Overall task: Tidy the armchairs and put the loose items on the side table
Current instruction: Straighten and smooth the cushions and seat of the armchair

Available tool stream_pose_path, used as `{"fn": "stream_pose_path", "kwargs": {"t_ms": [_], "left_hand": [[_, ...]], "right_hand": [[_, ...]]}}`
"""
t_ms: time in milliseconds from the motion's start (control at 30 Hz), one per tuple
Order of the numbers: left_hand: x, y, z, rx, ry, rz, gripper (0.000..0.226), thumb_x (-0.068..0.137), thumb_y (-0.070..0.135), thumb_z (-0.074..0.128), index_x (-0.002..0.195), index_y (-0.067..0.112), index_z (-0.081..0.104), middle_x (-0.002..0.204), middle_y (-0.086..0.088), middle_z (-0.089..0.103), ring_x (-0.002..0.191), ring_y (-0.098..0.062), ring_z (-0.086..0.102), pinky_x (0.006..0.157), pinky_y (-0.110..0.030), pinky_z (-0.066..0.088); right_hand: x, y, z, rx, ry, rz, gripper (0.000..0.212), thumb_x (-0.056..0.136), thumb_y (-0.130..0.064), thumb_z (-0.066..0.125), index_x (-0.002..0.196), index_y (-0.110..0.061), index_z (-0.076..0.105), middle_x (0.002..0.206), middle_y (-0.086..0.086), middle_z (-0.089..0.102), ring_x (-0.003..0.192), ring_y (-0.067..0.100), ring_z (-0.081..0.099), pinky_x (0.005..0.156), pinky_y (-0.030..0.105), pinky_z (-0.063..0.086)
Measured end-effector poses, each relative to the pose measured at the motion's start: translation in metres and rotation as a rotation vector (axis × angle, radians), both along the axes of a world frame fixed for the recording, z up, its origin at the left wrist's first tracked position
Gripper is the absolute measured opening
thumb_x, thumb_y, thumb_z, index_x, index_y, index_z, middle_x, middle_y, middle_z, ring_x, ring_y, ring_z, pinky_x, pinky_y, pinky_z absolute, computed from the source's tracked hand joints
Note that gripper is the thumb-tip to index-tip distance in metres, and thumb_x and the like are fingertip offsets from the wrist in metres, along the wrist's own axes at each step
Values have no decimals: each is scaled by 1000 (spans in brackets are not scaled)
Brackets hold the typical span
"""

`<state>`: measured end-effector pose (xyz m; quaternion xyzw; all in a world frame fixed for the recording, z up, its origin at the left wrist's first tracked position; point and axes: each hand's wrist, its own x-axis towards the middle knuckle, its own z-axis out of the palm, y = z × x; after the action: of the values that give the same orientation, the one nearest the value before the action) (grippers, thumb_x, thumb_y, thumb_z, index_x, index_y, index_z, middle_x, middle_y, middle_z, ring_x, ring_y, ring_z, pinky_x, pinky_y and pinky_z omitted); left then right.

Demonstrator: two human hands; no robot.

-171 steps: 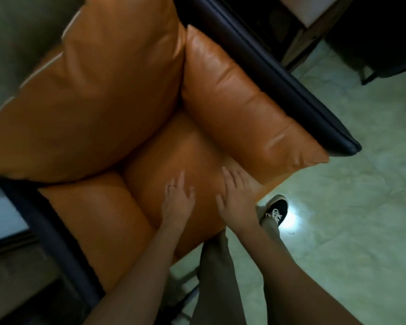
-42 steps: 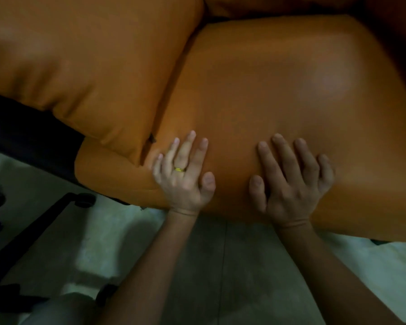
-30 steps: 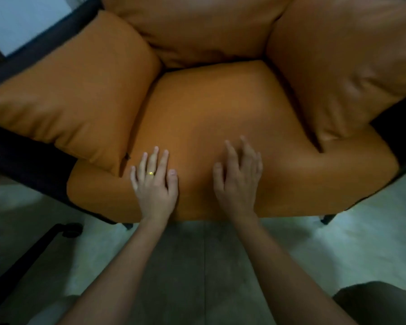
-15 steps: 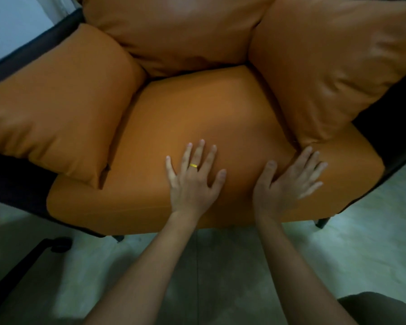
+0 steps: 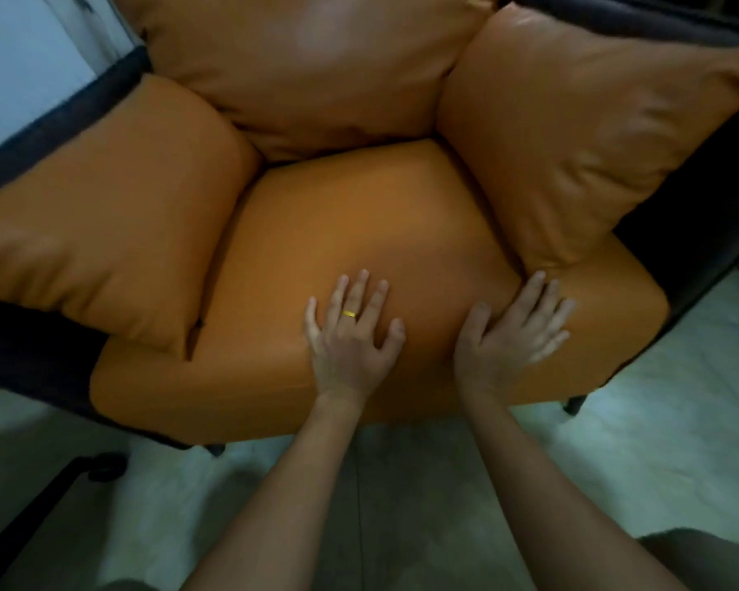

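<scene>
Both hands lie flat with fingers spread, gripping nothing: left hand [image 5: 350, 334] on the mid-front of the orange seat cushion [image 5: 359, 223], right hand [image 5: 510, 334] near its right front corner, fingertips touching the foot of the right side cushion [image 5: 572, 134]. The seat runs away from the hands toward the back cushion [image 5: 308, 66], its front edge crossing left-right under the wrists, with the right hand nearer the side seam. The leather looks smooth, glossy and softly stuffed; no loose items visible, side table not in view.

A pale tiled floor [image 5: 658, 454] lies dimly lit, a whitish wall [image 5: 22, 66] at upper left.
</scene>
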<state>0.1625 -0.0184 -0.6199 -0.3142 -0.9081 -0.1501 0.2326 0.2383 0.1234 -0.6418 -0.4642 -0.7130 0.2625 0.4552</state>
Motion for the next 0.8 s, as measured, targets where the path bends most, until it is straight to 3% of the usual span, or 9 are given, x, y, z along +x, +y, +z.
{"fn": "stream_pose_path", "kwargs": {"t_ms": [133,300,500,600,800], "left_hand": [[7,0,14,-50,-127,-15,52,96,52,43,142,30,52,155,0,43,148,-24,31,117,-62,17],[21,22,18,-234,-82,-212,60,93,60,42,147,35,44,160,-1,34,150,-27,26,114,-68,18],[12,51,25,-407,3,-360,71,93,70,31,156,39,19,166,-3,17,153,-26,12,114,-68,16],[4,57,25,-463,71,-443,73,94,69,31,157,36,19,166,-5,15,153,-25,14,114,-67,19],[1,57,23,-460,153,-456,75,94,71,31,157,34,19,166,-7,15,153,-27,15,114,-66,19]], "right_hand": [[30,16,13,-36,96,31,65,91,-29,50,154,-19,33,159,10,32,147,28,27,123,51,7],[58,63,25,-134,138,-3,71,93,-40,46,156,-13,29,161,17,25,150,33,22,122,53,15],[64,87,14,-150,62,21,68,100,-38,47,158,-11,24,166,13,16,154,27,8,125,47,5],[59,88,4,-146,22,32,71,101,-37,44,160,-10,16,168,10,5,155,25,-2,125,50,-1],[34,85,-7,-81,102,-115,69,99,-32,42,159,-7,20,168,12,11,155,31,2,122,51,-4]]}}
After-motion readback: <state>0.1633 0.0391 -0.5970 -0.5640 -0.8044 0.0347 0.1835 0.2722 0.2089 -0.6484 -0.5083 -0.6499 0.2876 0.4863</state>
